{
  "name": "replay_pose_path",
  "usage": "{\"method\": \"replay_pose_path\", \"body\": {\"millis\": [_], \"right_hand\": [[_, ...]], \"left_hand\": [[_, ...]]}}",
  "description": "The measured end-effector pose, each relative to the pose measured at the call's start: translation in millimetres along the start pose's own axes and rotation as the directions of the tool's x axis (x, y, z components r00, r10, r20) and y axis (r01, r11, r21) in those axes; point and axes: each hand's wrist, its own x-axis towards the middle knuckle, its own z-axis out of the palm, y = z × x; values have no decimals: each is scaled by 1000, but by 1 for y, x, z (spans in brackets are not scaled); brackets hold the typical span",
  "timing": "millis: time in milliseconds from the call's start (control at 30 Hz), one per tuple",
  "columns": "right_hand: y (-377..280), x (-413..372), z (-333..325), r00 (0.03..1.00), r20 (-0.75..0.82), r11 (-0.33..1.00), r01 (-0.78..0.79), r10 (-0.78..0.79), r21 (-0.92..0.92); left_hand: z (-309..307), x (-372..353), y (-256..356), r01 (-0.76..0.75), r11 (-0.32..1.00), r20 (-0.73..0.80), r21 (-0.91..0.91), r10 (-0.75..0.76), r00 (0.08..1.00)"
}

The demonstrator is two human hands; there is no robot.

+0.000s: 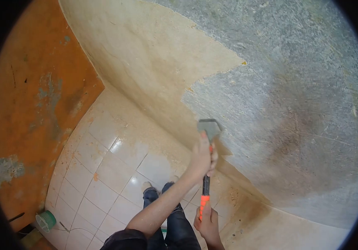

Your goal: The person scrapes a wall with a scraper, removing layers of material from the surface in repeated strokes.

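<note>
A long-handled scraper (206, 189) with a wide grey blade, a black shaft and an orange grip is held up against the wall. High on it, just below the blade, my left hand (202, 160) is closed around the neck, its thumb along the blade's base. My right hand (208, 223) wraps the orange grip at the lower end. The blade overlaps the edge where cream paint (154, 54) meets the bare grey wall (262, 108). Ragged tips of cream paint border the grey area.
An orange wall (29, 83) with grey worn patches stands at the left. White floor tiles (104, 179) carry dust and paint flakes along the wall's foot. A green and white basket (45, 221) sits at lower left, with a thin cord nearby. My feet are below the scraper.
</note>
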Motion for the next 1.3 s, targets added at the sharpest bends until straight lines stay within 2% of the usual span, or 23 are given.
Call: {"method": "replay_pose_path", "body": {"millis": [33,100,267,333,433,500,567,633,667,700,767,833,867,967,1067,1100,1167,1233,1300], "right_hand": [[1,2,-2,1000,2,1000,-1,1,4],[-2,5,-8,994,57,989,-104,98,105],[18,2,3,996,30,978,-92,88,187],[15,9,-3,998,34,981,-59,53,186],[17,17,-11,986,95,978,-149,136,145],[27,10,-9,998,40,992,-55,51,111],[24,12,-12,998,37,995,-54,51,85],[18,15,-12,998,31,997,-50,48,64],[13,20,-11,995,63,993,-85,80,86],[11,23,-10,989,99,987,-123,113,103],[14,12,-6,993,69,992,-100,95,81],[6,2,-8,989,74,983,-134,125,127],[6,5,-7,989,68,982,-139,131,132],[6,21,-9,986,117,984,-132,118,118],[3,12,-6,987,82,972,-153,140,177],[-3,19,-10,989,95,985,-123,111,125],[-6,28,-10,991,108,994,-81,74,70],[-4,31,-2,996,70,998,-56,53,38],[-2,17,0,996,56,993,-76,71,90]], "left_hand": [[-2,2,3,0,1000,-3,3,0,1000],[-4,5,6,-43,999,2,-26,43,999],[-8,3,1,-63,998,32,-5,64,997],[-2,1,1,-62,997,-46,38,63,997],[-12,12,0,-127,992,12,-6,127,992],[-6,3,-6,-77,997,31,7,77,997],[-4,4,-5,-28,1000,47,15,27,999],[-11,17,1,-118,993,-60,-25,117,991],[-12,17,2,-124,992,-59,-25,122,991],[-14,16,2,-110,994,-31,-21,110,994],[-13,10,1,-92,996,-4,-11,92,996],[-4,4,1,6,1000,-9,21,-6,1000],[-9,10,4,-42,999,-28,-20,41,999],[-21,18,7,-61,997,-2,-49,61,998],[-7,4,1,7,1000,41,-1,-7,999],[-9,7,4,14,1000,40,5,-14,999],[-20,21,15,-119,992,-49,-37,117,992],[-21,19,12,-136,989,-16,-65,135,991],[-12,8,7,-37,999,-23,20,38,999]]}}
